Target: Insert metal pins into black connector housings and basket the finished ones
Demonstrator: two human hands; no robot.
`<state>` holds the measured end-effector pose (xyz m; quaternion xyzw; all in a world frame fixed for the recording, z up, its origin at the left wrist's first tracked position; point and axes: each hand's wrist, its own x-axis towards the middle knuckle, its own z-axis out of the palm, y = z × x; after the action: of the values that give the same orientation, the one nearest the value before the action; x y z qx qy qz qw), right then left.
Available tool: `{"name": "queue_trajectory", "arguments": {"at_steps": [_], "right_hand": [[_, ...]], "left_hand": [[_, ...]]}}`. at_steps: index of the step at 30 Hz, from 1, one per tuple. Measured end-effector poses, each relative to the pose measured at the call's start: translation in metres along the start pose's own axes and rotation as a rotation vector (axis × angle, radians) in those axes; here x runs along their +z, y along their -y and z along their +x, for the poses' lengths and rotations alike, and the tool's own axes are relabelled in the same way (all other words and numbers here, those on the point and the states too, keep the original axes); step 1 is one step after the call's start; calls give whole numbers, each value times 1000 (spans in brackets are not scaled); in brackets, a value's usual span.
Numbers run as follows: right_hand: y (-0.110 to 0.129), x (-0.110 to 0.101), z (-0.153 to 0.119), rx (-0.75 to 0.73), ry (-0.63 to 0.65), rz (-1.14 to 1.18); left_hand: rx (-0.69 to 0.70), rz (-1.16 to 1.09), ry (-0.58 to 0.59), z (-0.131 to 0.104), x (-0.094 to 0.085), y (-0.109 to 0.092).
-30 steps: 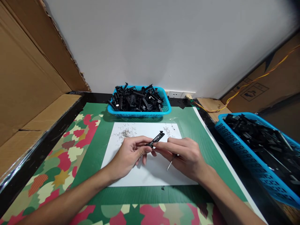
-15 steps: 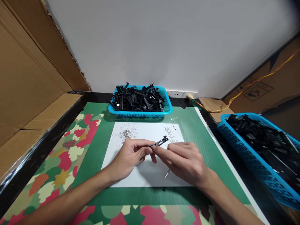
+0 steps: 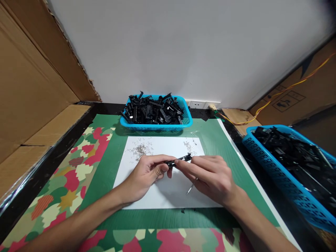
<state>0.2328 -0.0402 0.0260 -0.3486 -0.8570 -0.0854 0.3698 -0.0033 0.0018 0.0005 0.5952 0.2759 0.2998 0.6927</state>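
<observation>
My left hand pinches one end of a long black plastic connector above a white paper sheet. My right hand touches the connector's middle with its fingertips and holds a thin metal tool whose tip sticks out under the palm. The connector lies almost level between the two hands. Small heaps of metal pins lie on the paper's far part.
A blue basket full of black connectors stands behind the paper. A second blue basket with black parts sits at the right. Cardboard walls rise on the left and right. A wall socket and orange cable are at the back.
The connector has tilted from pointing up and away to almost level. My right hand has slid a little to the right along it. My left hand has barely moved.
</observation>
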Motion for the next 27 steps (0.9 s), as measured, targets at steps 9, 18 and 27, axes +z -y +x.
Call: {"name": "queue_trajectory", "arguments": {"at_steps": [9,18,27], "right_hand": [[-5,2,-6,-7,38,-53],[-11,3,-6,186,302,110],[-21,-3,3,330,394,117]], "left_hand": [[282,488,-119,-1,0,-3],[535,814,-354,-2,-7,10],[465,1019,-393,2,-10,18]]}}
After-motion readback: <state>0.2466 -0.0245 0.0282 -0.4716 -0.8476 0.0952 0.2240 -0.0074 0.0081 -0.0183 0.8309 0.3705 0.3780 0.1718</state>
